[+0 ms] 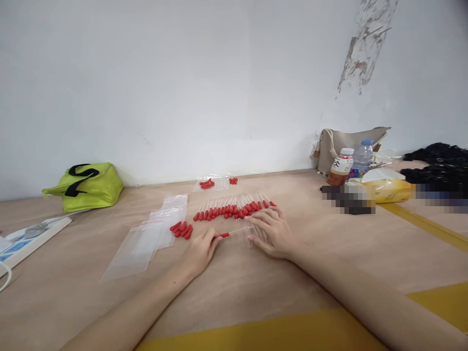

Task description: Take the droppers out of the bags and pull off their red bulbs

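Red-bulbed dropper rests between the left fingers.

There are two hands, two bottles, many droppers (overlapped, uncountable).

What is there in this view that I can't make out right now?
All in the head view:
Count of clear tubes by the right hand: its fingers cover some.
Left end of the red bulb: hidden by the left hand.
Rest of the power strip: cut off by the left edge.
Dark thing beside the yellow pack: pixelated.
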Demonstrator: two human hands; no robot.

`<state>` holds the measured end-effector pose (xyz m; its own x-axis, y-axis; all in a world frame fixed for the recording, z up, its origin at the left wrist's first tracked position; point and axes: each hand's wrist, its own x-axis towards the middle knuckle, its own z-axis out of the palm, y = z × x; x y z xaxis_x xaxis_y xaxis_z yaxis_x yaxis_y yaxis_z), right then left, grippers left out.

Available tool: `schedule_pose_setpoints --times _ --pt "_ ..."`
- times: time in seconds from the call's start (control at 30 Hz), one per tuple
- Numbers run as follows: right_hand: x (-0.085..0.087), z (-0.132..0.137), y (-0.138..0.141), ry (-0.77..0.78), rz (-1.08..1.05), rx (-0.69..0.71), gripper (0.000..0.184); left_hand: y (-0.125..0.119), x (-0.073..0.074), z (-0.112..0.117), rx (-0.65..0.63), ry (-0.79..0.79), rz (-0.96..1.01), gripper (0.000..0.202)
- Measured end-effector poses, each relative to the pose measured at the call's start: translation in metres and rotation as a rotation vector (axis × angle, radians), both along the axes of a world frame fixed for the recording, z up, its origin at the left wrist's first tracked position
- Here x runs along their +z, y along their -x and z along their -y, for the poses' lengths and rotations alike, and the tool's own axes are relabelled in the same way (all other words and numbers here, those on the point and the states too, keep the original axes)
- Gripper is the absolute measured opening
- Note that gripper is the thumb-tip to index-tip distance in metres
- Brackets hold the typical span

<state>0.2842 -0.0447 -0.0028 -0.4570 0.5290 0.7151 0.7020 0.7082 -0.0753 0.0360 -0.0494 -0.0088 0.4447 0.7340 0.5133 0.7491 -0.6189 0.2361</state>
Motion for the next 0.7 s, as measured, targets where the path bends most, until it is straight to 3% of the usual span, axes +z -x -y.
schedule_pose_setpoints --times 0.17,0.33,0.47,0.7 --pt "-0.010 -0.003 0.017 -0.077 0.090 0.048 0.028 -0.001 -0.008 -0.002 -0.076 -0.077 -0.006 0.017" --pt "-0.014 -0.007 0.023 -0.089 0.101 0.037 0.021 0.000 -0.005 0.001 -0.100 -0.127 -0.003 0.014" --pt "-0.013 -0.006 0.025 -0.079 0.083 0.051 0.021 -0.004 0.000 0.001 -0.132 -0.189 -0.028 0.031" --pt "-0.013 -0.001 0.023 -0.089 0.124 0.121 0.020 -0.005 0.001 0.005 -0.160 -0.170 -0.121 0.019"
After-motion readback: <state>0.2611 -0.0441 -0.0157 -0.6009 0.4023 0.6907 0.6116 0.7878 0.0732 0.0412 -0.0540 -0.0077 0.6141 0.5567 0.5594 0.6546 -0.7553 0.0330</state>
